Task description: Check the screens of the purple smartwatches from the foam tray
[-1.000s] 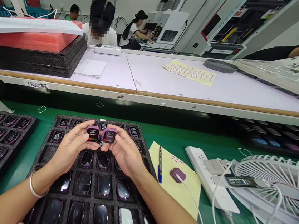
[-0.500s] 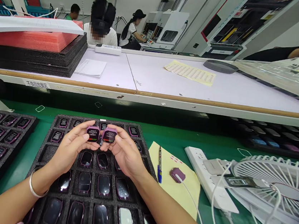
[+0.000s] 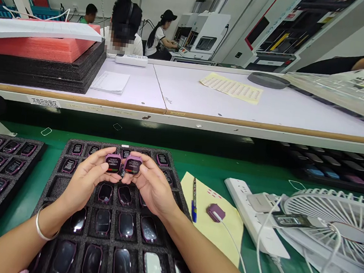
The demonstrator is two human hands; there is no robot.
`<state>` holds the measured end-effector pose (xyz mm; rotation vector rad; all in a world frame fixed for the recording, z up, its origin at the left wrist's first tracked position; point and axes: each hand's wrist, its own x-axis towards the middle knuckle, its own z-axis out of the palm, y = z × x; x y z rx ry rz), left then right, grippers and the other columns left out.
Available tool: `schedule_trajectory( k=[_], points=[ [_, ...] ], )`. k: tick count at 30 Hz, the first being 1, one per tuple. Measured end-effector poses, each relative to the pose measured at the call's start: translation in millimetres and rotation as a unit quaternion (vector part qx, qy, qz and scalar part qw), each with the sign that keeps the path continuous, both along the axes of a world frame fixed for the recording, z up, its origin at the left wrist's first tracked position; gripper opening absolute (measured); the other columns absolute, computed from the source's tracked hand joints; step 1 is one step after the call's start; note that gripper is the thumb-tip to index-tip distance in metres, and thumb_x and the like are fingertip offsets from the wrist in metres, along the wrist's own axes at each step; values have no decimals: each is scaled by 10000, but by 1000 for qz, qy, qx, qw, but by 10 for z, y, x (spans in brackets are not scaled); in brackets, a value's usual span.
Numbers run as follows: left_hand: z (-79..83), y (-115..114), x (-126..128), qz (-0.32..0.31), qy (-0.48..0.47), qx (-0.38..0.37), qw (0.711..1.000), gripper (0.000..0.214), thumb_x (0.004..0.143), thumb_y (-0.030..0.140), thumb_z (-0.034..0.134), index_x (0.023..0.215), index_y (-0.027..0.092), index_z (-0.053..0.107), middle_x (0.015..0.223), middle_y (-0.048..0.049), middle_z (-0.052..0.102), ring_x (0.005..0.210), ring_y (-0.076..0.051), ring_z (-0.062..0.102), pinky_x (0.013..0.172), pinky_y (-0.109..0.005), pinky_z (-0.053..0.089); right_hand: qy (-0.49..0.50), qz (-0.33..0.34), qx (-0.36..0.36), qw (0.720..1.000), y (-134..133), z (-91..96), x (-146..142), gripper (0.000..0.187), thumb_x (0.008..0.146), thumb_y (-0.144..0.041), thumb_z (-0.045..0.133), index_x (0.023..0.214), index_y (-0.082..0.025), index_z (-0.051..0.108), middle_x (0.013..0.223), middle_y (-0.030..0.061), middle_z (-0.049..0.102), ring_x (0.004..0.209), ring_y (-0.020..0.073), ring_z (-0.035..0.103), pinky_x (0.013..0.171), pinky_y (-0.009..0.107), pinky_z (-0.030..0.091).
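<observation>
Two purple smartwatch bodies without straps are held side by side above a black foam tray [image 3: 91, 198]. My left hand [image 3: 88, 176] is closed on the left smartwatch [image 3: 113, 163], thumb at its lower left edge. Fingers and thumb of my right hand [image 3: 153, 183] grip the right smartwatch [image 3: 132, 164]. Both screens face me and are lit, with small white text and a red and green strip below; the words are too small to read. Under my hands, more watches lie in the tray's compartments, some with dark screens. My forearms hide part of the tray.
Left stands another foam tray [image 3: 40, 155] of watches. To the right are a pen [image 3: 194, 199] and a purple charger [image 3: 216, 212] on yellow paper [image 3: 222, 242], a power strip [image 3: 243, 205] and a white fan [image 3: 333, 224] with cables. A raised shelf [image 3: 181, 88] runs behind; people sit beyond.
Almost nothing differs. Both hands keep the two smartwatches in the same place, and the view has shifted very slightly.
</observation>
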<state>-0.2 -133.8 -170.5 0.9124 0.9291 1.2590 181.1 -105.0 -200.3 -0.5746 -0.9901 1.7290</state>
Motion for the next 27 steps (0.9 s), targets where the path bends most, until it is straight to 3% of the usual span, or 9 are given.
schedule_trajectory(
  k=[8, 16, 27],
  points=[
    [5, 4, 5, 1, 4, 3, 1000, 419, 850, 359, 719, 1238, 212, 659, 1034, -74, 752, 789, -201, 744, 774, -345, 601, -1, -2, 5, 1000, -5, 7, -15, 359, 881, -417, 722, 1176, -229, 642, 874, 30, 685, 713, 188, 645, 742, 348, 510],
    [-9, 33, 40, 47, 70, 46, 995, 474, 784, 173, 735, 1243, 217, 622, 1021, -34, 715, 708, -116, 684, 724, -274, 585, -20, -9, 15, 1000, -29, 27, -10, 361, 845, -285, 721, 1193, -249, 633, 1030, 44, 679, 734, 176, 655, 760, 357, 513],
    [-14, 42, 43, 53, 93, 61, 992, 486, 747, 140, 726, 1212, 217, 606, 1070, -38, 701, 718, -110, 679, 727, -266, 581, -31, -8, 44, 999, -55, 31, -10, 394, 830, -239, 713, 1212, -255, 617, 1015, 36, 667, 743, 174, 659, 758, 354, 511]
  ],
)
